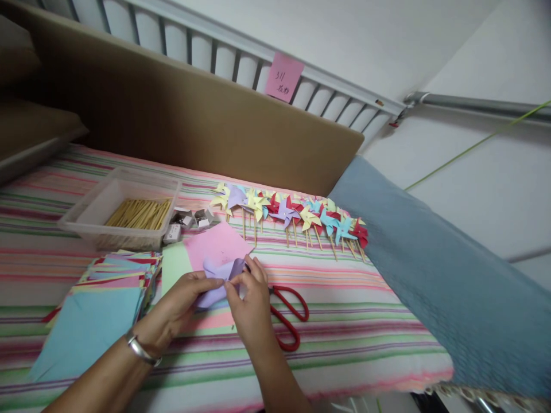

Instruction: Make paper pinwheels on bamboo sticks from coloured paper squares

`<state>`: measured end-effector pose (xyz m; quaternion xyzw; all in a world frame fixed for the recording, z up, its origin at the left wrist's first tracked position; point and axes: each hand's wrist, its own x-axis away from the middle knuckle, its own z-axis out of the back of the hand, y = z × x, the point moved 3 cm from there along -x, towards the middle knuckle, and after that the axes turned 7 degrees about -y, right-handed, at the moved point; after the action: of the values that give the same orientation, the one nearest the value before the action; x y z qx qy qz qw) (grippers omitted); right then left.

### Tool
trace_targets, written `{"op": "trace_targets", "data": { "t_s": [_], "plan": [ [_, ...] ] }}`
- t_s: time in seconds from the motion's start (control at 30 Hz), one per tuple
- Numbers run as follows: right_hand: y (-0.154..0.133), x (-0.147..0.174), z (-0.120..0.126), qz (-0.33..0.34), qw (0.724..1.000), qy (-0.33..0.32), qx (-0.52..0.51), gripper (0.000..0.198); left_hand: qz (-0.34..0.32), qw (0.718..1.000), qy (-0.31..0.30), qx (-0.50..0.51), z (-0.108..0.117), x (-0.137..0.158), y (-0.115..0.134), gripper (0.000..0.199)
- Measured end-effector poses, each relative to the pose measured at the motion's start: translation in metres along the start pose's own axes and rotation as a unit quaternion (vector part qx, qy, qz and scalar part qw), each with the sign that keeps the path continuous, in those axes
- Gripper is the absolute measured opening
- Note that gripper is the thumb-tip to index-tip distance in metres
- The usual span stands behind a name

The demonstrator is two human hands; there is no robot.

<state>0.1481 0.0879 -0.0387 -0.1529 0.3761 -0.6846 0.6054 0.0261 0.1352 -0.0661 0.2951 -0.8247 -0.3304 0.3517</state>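
Observation:
Between my two hands is a purple paper pinwheel (215, 295), its corners folded toward the middle. My left hand (185, 298), below a silver bracelet, pinches its left side with the thumb on top. The fingers of my right hand (247, 292) close on the paper near its centre; any small pin there is too small to make out. Under the paper lie a pink sheet (217, 244) and a pale green sheet (174, 267). Red-handled scissors (297, 310) rest just right of my right hand, their blades partly hidden.
A stack of coloured paper squares (94, 315) lies at the left. Behind it stands a clear plastic box (88, 221) of thin wooden sticks (140, 213), beside small open boxes (202, 218). Finished pinwheels (286, 212) line the back. A brown board (206, 126) walls the striped table.

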Motion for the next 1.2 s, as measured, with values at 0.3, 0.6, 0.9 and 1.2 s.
{"op": "trace_targets", "data": {
  "t_s": [0.3,0.6,0.9,1.2],
  "plan": [
    [0.0,-0.002,0.008,-0.008,1.0,0.001,-0.003,0.019,-0.023,0.993,0.04,-0.108,0.002,0.0,0.009,0.014],
    [-0.002,0.0,0.024,-0.001,0.986,-0.161,-0.039,0.051,-0.01,0.972,-0.072,-0.226,-0.01,0.003,0.005,0.006],
    [0.004,0.002,0.015,-0.009,0.969,-0.197,-0.148,0.05,-0.014,0.967,-0.13,-0.219,-0.011,0.0,-0.003,0.006],
    [0.011,-0.013,0.012,-0.191,0.899,-0.069,-0.389,0.042,-0.067,0.996,0.016,-0.057,-0.012,0.005,0.012,0.049]
  ]
}}
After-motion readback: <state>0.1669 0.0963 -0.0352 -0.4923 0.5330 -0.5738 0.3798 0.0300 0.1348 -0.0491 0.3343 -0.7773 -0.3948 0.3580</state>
